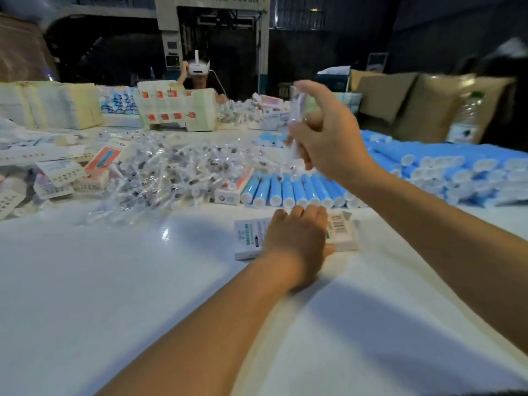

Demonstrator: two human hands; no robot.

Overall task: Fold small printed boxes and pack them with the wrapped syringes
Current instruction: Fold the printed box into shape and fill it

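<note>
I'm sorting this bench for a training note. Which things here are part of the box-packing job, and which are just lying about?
In the job:
- printed box under the left hand
- wrapped syringe held up by the right hand
- heap of wrapped syringes
- flat printed boxes

Lying about:
- blue tubes
- water bottle
- brown sacks

"PMZ-1450A", partly cut off, on the grey machine point(212, 12) behind the table.
</note>
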